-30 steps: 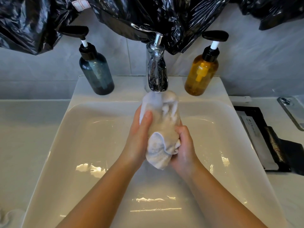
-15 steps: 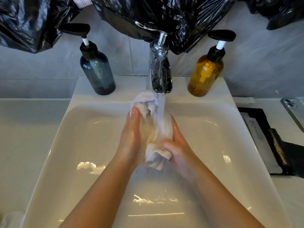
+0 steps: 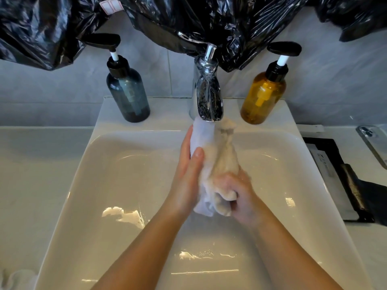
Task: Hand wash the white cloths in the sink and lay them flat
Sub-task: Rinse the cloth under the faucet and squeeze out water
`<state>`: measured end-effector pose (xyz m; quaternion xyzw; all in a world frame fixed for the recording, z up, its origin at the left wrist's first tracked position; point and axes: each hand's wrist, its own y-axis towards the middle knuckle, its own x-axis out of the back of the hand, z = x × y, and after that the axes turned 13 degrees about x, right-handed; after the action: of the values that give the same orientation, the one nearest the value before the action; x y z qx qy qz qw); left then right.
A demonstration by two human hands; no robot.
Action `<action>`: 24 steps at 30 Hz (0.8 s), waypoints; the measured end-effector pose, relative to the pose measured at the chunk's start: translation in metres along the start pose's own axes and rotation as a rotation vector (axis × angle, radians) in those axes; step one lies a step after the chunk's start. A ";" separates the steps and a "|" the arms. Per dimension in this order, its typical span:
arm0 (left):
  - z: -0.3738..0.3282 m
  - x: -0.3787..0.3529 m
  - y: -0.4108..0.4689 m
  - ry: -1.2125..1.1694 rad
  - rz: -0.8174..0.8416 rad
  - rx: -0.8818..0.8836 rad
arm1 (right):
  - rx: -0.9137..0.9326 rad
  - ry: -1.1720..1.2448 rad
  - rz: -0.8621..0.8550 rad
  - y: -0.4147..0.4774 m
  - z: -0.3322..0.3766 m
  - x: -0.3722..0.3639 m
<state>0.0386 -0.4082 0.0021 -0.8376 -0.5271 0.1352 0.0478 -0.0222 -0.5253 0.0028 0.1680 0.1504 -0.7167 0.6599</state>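
A bunched, wet white cloth (image 3: 222, 162) hangs upright over the white sink (image 3: 109, 185), its top right under the chrome tap (image 3: 207, 95), where water runs onto it. My left hand (image 3: 188, 176) lies along the cloth's left side with its thumb pressed on the front. My right hand (image 3: 236, 195) grips the cloth's lower end from the right, fingers curled round it. Part of another white cloth (image 3: 16, 279) shows on the counter at the bottom left corner.
A dark blue pump bottle (image 3: 127, 95) stands left of the tap and an amber pump bottle (image 3: 263, 95) right of it. Black plastic sheeting (image 3: 209, 19) hangs above. A black tray (image 3: 343, 181) and a phone (image 3: 374, 143) lie on the counter at right.
The cloth has shifted right and up under the tap's stream. My right hand has slid down and closed round the cloth's lower end; my left thumb now presses its front.
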 end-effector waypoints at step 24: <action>0.005 0.002 -0.006 0.077 -0.067 -0.074 | 0.155 0.027 -0.272 0.008 -0.018 -0.005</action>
<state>0.0323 -0.4043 -0.0013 -0.8254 -0.5570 0.0817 0.0417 -0.0131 -0.5139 -0.0114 0.2063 0.1250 -0.8066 0.5397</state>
